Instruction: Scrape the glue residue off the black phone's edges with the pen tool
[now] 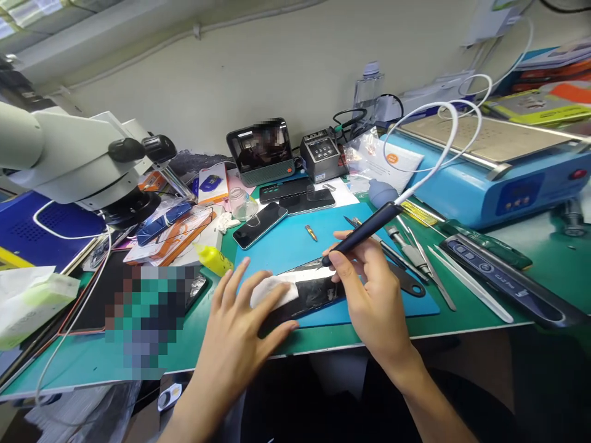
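A dark phone screen or panel (318, 292) lies on the blue mat, with a white wipe (272, 291) over its left part. My left hand (247, 307) rests over that left end, fingers spread, pressing on the wipe and the panel's edge. In my right hand (369, 289) is a dark pen-shaped tool (364, 235), gripped like a pencil, a white cable (434, 175) running from its top. Its thin tip points down at the panel's upper edge, close to a pale strip; whether it touches I cannot tell.
A microscope (92, 160) stands at the left, a yellow bottle (213, 259) beneath it. Behind the mat are a phone (261, 224) and a small control box (321, 155). Tweezers (429, 264) and a long dark device (508, 280) lie right, before a blue heating plate (498, 178).
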